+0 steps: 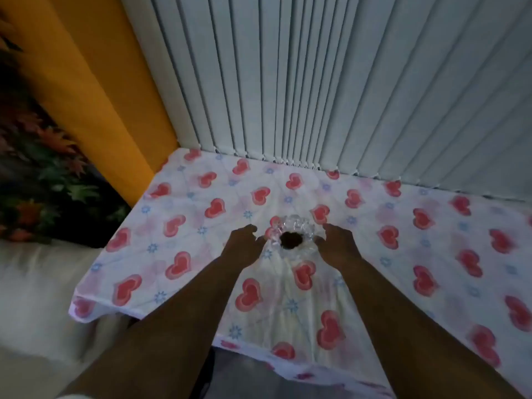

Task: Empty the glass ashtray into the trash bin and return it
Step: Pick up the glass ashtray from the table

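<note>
The glass ashtray (293,237) sits mid-desk on the heart-print cloth (184,263), a dark heap in its bowl; 2 hands flank it — the left hand (243,244) at its 9 o'clock, the right hand (335,243) at its 3 o'clock; each grip is half open, fingers curled toward the rim, and whether they touch the glass I cannot tell. At 12 o'clock hang pale vertical blinds (331,82); at 10 o'clock an orange curtain (86,82), with leafy decoration (37,168) at 9 o'clock. No writing is readable.
</note>
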Demonstrator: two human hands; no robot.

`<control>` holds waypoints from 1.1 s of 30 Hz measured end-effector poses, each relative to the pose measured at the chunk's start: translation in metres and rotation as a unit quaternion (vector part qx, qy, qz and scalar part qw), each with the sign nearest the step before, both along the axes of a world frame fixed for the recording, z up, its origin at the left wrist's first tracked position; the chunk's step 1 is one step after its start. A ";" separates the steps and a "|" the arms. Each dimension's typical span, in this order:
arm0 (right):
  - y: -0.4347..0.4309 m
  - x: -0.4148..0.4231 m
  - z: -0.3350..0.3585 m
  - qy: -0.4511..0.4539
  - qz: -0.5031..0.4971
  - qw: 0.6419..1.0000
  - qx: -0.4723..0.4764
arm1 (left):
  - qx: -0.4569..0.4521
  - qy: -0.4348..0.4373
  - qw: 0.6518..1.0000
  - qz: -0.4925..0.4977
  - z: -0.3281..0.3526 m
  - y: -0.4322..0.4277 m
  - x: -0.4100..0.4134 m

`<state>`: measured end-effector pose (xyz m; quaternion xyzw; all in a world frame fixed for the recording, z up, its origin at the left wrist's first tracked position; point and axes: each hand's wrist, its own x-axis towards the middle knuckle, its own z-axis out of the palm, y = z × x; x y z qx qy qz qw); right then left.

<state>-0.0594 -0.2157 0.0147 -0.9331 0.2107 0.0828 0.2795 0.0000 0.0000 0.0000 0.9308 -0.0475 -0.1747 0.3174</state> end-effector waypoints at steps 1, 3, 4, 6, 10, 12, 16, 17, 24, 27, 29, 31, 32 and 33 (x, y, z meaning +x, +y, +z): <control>-0.001 0.006 -0.007 0.007 0.005 1.000 -0.010 | 0.002 0.001 1.000 0.004 -0.009 -0.005 0.005; -0.003 0.018 -0.020 0.005 0.013 1.000 -0.016 | 0.006 0.005 1.000 0.010 -0.022 -0.017 0.015; -0.003 0.022 -0.025 0.009 0.014 1.000 -0.017 | 0.010 0.010 1.000 0.010 -0.024 -0.023 0.019; -0.001 0.028 -0.035 0.011 0.016 0.999 -0.027 | 0.012 0.013 1.000 0.004 -0.031 -0.034 0.024; 0.001 0.035 -0.051 0.007 -0.024 0.999 -0.033 | 0.011 0.027 1.000 0.003 -0.044 -0.051 0.029; 0.003 0.035 -0.052 -0.010 -0.034 0.999 -0.027 | 0.015 0.027 0.999 0.013 -0.045 -0.055 0.028; 0.006 0.023 -0.044 -0.048 -0.043 0.998 0.014 | -0.036 0.049 0.995 0.082 -0.040 -0.050 0.018; 0.009 0.020 -0.041 -0.054 -0.048 0.997 0.027 | -0.056 0.058 0.992 0.099 -0.037 -0.047 0.014; 0.051 -0.015 -0.006 -0.085 -0.005 0.994 0.063 | -0.066 0.018 0.989 0.132 0.000 0.000 -0.035; 0.078 -0.032 0.006 -0.064 0.031 0.996 0.062 | -0.093 0.019 0.980 0.173 0.017 0.030 -0.068; 0.098 -0.046 0.011 -0.059 0.059 0.995 0.062 | -0.115 0.028 0.970 0.211 0.026 0.053 -0.093; 0.123 -0.062 0.014 -0.061 0.094 0.991 0.070 | -0.121 0.034 0.962 0.243 0.031 0.078 -0.119; 0.137 -0.070 0.013 -0.063 0.112 0.989 0.074 | -0.120 0.039 0.958 0.259 0.032 0.091 -0.132; 0.150 -0.079 0.012 -0.065 0.131 0.986 0.077 | -0.121 0.041 0.953 0.274 0.032 0.104 -0.145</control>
